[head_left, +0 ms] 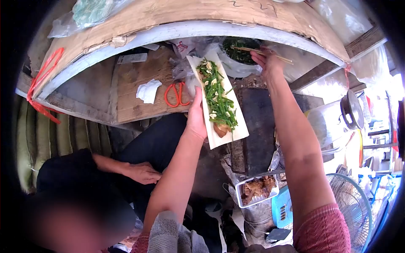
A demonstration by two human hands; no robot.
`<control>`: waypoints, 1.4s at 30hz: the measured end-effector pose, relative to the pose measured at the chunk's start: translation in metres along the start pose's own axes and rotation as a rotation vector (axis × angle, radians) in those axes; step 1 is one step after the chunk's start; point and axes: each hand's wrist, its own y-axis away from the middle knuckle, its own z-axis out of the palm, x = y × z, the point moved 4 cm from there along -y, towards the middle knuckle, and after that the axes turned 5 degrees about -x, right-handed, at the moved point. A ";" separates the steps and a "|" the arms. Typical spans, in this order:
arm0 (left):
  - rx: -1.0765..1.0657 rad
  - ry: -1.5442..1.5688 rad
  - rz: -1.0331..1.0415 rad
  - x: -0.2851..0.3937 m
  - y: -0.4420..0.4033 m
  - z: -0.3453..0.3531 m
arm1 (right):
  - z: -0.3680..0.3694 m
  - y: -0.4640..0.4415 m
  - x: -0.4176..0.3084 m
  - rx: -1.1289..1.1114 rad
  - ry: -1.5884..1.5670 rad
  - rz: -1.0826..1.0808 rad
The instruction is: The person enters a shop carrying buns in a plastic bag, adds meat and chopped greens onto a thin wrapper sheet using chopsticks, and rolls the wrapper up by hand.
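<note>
Beside the dark board (259, 126), holding the long pale tray (237, 134) of chopped greens (220, 101) by its left edge, clamped in the left hand (195, 116). Gripping the chopsticks (285, 60) in the right hand (271, 64), up at the bowl (239, 71) of greens, well apart from the left. Seemingly at the topping step, picking out more. Next, probably calling for a firm pinch, then a careful carry across to the tray, held level to avoid spilling.
</note>
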 end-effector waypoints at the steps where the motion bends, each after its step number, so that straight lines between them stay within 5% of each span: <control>1: 0.008 0.002 -0.002 -0.001 -0.001 0.001 | 0.000 0.002 -0.001 -0.015 0.016 -0.007; 5: 0.012 -0.004 -0.012 -0.003 -0.003 0.001 | 0.022 0.017 0.006 -0.128 0.212 0.064; 10: 0.058 -0.056 -0.002 -0.003 0.001 0.003 | -0.001 -0.034 0.047 0.078 -0.030 0.081; 20: 0.012 -0.008 -0.035 -0.005 -0.007 -0.002 | 0.000 0.019 -0.013 0.069 -0.142 -0.092; 27: -0.004 -0.028 -0.084 -0.005 -0.009 0.010 | 0.035 0.107 -0.075 -0.113 -0.052 -0.199; 31: -0.023 -0.054 -0.097 -0.007 -0.004 0.013 | 0.051 0.119 -0.062 -0.254 0.185 -0.082; 42: -0.120 -0.064 -0.090 -0.004 0.004 0.021 | 0.052 0.177 -0.091 -0.188 0.369 -0.220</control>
